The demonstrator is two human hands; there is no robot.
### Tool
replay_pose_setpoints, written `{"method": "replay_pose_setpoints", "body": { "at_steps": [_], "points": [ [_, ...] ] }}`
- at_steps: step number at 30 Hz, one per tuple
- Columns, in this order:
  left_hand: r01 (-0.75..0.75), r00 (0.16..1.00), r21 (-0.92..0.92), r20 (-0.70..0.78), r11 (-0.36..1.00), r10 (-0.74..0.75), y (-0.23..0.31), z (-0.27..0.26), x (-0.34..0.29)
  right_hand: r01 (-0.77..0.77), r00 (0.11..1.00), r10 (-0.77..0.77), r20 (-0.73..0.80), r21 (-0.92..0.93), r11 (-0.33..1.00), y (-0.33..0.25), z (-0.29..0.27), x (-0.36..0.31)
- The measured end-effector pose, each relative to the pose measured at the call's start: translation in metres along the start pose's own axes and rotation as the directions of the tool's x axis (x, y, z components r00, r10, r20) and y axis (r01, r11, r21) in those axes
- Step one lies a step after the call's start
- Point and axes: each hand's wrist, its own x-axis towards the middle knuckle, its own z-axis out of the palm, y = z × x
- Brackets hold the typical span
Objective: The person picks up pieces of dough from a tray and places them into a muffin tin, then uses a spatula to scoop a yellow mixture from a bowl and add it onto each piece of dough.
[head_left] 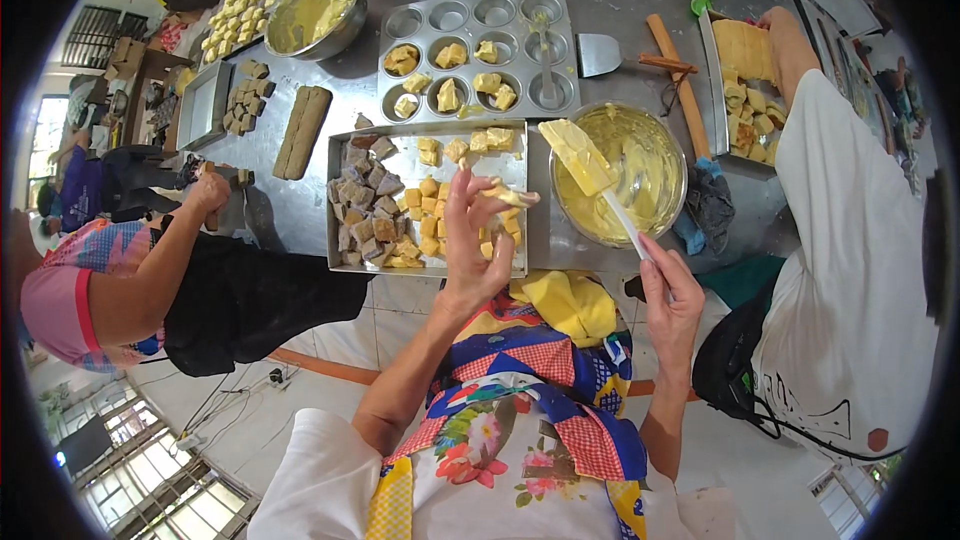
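My right hand (672, 292) grips the pale handle of a spatula (588, 164). Its broad blade, thickly coated in yellow cream, is raised over a steel bowl (655, 165) smeared inside with the same cream. Fingers apart and streaked with cream, my left hand (476, 245) hovers above a rectangular metal tray (334, 155). Greyish-purple cake cubes (365, 185) fill the tray's left side. Yellow cake cubes (428, 205) lie at its middle and right, partly hidden by my hand. Several cream-coated pieces (490, 140) sit along the tray's far edge.
Beyond the tray is a muffin tin (440, 15) with coated pieces in some cups. A scraper (598, 55) lies beside it. At left, a co-worker's hand (208, 190) is near a brown loaf (303, 130); another person's arm (790, 55) reaches a cake tray (722, 100) at right.
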Motion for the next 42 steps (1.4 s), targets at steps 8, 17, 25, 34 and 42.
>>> {"method": "replay_pose_setpoints", "body": {
  "at_steps": [8, 17, 25, 34, 42],
  "points": [
    [-0.652, 0.746, -0.061, -0.235, 0.756, 0.623, 0.083, -0.016, 0.007, -0.025, 1.000, 0.025, 0.001, -0.015, 1.000, 0.002, 0.000, 0.000],
    [-0.824, 0.564, -0.391, -0.513, 0.409, 0.646, 0.150, -0.007, 0.018, -0.026, 0.999, 0.025, -0.025, -0.060, 0.998, -0.001, -0.004, -0.002],
    [-0.412, 0.896, 0.399, 0.014, 0.819, 0.444, 0.071, -0.034, 0.028, -0.037, 0.998, 0.036, -0.055, -0.017, 0.999, 0.007, -0.003, -0.001],
    [0.395, 0.894, -0.452, -0.014, 0.800, -0.449, 0.015, -0.016, 0.029, -0.067, 0.997, 0.067, -0.049, -0.010, 0.998, 0.007, 0.006, 0.004],
    [0.414, 0.837, -0.582, -0.059, 0.700, -0.544, 0.009, -0.027, 0.032, -0.068, 0.997, 0.068, -0.038, 0.003, 0.998, 0.011, 0.006, 0.005]
  ]
}}
